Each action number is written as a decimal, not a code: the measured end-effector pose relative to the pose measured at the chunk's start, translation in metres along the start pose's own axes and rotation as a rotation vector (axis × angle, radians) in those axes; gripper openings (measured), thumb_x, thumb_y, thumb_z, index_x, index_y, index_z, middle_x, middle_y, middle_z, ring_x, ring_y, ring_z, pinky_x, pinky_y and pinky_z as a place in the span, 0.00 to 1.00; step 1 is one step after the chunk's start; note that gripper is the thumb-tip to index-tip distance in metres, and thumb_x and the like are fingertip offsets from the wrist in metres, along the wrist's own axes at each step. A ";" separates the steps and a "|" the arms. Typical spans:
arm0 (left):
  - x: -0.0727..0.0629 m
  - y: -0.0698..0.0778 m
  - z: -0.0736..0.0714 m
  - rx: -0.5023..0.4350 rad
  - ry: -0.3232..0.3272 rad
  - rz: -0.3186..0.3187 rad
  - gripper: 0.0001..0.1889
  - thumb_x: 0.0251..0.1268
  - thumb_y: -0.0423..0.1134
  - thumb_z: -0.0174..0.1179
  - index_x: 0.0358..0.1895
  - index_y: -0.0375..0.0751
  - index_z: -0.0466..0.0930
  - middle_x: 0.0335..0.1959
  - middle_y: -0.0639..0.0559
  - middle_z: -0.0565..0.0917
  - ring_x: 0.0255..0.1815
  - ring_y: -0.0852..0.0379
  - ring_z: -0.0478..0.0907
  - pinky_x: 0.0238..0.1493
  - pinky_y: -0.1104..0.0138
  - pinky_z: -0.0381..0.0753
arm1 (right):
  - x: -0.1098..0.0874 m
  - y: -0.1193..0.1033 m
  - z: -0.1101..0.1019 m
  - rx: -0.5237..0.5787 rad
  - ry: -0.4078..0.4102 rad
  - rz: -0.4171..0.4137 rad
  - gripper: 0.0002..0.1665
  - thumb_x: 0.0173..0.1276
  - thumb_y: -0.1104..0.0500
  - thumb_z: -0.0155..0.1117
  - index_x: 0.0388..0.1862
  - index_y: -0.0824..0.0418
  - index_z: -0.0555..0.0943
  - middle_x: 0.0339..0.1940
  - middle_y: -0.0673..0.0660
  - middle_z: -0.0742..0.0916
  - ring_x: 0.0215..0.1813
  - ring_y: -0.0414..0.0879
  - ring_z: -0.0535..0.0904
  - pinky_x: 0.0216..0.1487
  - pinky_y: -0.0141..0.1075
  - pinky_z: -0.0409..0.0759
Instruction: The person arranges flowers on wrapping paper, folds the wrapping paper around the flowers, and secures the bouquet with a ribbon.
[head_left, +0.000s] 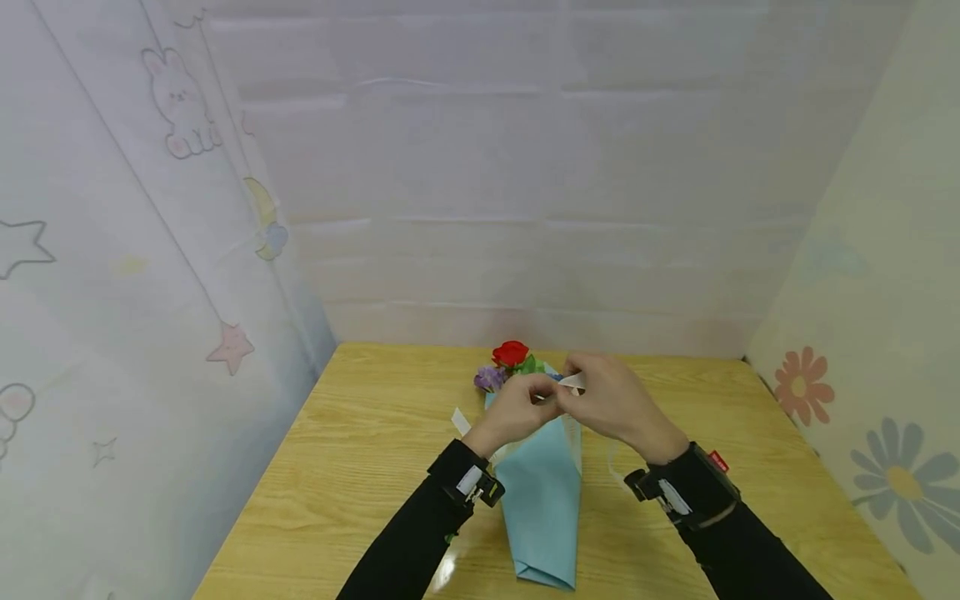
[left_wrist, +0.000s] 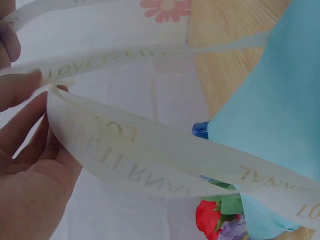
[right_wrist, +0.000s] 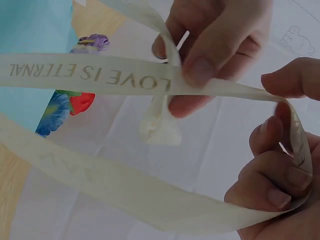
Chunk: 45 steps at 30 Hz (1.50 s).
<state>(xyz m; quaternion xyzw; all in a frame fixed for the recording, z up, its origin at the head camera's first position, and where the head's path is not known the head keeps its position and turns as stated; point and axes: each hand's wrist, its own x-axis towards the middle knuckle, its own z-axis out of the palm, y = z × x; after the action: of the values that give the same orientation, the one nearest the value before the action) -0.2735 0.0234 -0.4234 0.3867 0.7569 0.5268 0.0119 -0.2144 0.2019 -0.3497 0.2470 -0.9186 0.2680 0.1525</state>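
A white ribbon (right_wrist: 90,74) with gold "LOVE IS ETERNAL" lettering stretches between both hands, above a bouquet in light blue wrapping paper (head_left: 542,500). My left hand (head_left: 521,410) pinches the ribbon where strands cross, with a loop hanging from the fingers in the left wrist view. The right hand (head_left: 615,402) has a stretch of ribbon between thumb and curled fingers, close beside the left. Beyond the hands, a red rose (head_left: 511,353), a purple flower (head_left: 490,378) and green leaves show at the top of the bouquet. Blue petals (right_wrist: 54,114) appear in the right wrist view.
The bouquet lies on a wooden table (head_left: 360,467), its wrapped end toward me. A ribbon end (head_left: 461,422) sticks out left of the left wrist. Pale printed sheets (head_left: 525,167) enclose the table at the back and both sides.
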 end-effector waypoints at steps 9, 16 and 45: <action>-0.001 0.001 0.003 -0.112 -0.034 -0.070 0.13 0.74 0.33 0.61 0.57 0.37 0.81 0.47 0.45 0.87 0.46 0.61 0.84 0.47 0.70 0.81 | 0.003 0.000 -0.005 0.076 -0.037 -0.001 0.09 0.68 0.67 0.62 0.44 0.63 0.86 0.41 0.54 0.85 0.26 0.42 0.69 0.32 0.38 0.70; -0.007 0.000 0.004 -0.301 -0.106 -0.156 0.26 0.74 0.29 0.60 0.69 0.39 0.62 0.49 0.40 0.87 0.47 0.60 0.84 0.47 0.70 0.78 | 0.011 0.014 -0.003 0.206 0.093 -0.001 0.13 0.74 0.69 0.58 0.51 0.63 0.85 0.39 0.55 0.83 0.28 0.45 0.71 0.32 0.38 0.71; -0.008 -0.024 0.008 -0.452 0.129 -0.178 0.19 0.69 0.25 0.62 0.62 0.30 0.78 0.57 0.41 0.80 0.51 0.51 0.83 0.52 0.63 0.83 | -0.023 0.089 0.071 0.542 0.011 0.300 0.21 0.83 0.60 0.45 0.61 0.72 0.79 0.56 0.70 0.83 0.53 0.62 0.80 0.48 0.43 0.80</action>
<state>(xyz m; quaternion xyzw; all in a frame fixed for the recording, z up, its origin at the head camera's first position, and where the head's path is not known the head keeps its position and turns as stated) -0.2783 0.0217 -0.4488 0.2716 0.6503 0.7030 0.0960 -0.2540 0.2359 -0.4535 0.1388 -0.8392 0.5239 0.0446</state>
